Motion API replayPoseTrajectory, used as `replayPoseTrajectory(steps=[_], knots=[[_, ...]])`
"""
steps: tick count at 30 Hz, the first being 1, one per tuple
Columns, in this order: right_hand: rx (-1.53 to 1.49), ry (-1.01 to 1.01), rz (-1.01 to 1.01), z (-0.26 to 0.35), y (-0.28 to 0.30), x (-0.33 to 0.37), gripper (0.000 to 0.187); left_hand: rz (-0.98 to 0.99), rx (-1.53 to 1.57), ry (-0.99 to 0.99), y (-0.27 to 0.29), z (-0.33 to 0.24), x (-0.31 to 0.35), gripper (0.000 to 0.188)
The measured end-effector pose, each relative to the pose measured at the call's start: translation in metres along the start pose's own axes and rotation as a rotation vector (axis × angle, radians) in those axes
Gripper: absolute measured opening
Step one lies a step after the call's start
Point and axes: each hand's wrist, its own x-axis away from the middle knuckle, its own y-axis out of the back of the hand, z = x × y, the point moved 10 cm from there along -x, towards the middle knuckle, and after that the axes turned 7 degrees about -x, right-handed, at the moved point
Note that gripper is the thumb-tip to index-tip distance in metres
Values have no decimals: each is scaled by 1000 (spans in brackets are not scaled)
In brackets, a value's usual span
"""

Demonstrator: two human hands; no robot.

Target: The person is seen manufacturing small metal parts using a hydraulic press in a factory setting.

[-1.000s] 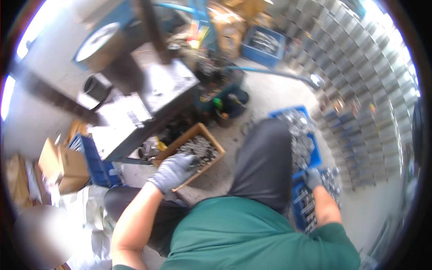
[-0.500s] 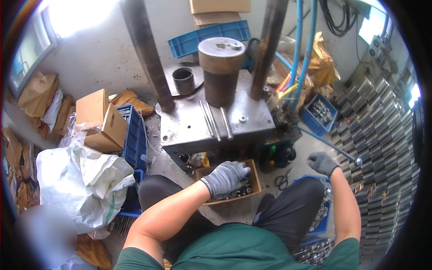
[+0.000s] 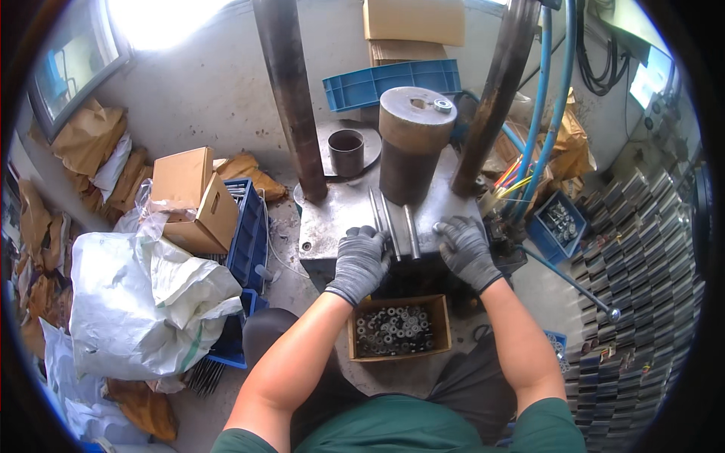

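My left hand point(image 3: 360, 264), in a grey knit glove, is at the front edge of the steel press table point(image 3: 332, 226). Its fingers are curled beside two thin metal rods point(image 3: 390, 230); whatever they hold is hidden. My right hand point(image 3: 468, 251), gloved alike, reaches over the same edge with thumb and fingertips drawn together on the plate; I cannot make out what is between them. A thicker rod point(image 3: 411, 232) lies between the hands. Behind stands a thick steel cylinder point(image 3: 408, 170) with a wider head point(image 3: 418, 121), on which a small ring-shaped part point(image 3: 442, 106) rests.
Below the table, a cardboard box point(image 3: 399, 355) holds many small metal rings. A short tube point(image 3: 347, 153) stands at the back left between press columns point(image 3: 291, 98). A lever with a ball end point(image 3: 613, 314) juts out right, near stacked metal tubes point(image 3: 634, 279). White sacking point(image 3: 143, 302) lies left.
My left hand has moved up from the box of rings to the table edge. My right hand has come in from the right to the plate. The view has shifted.
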Motion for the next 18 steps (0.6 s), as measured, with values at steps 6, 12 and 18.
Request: replayPoseTrajectory(steps=[6, 12, 18], knots=[[-9, -46, 77, -9, -22, 7, 36, 63, -91, -13, 12, -9, 8, 36], [-45, -31, 133, 2, -20, 9, 34, 120, 239, 203, -1, 17, 18, 49], [-156, 9, 138, 1, -15, 16, 26, 362, 1582, 924, -75, 34, 56, 28]])
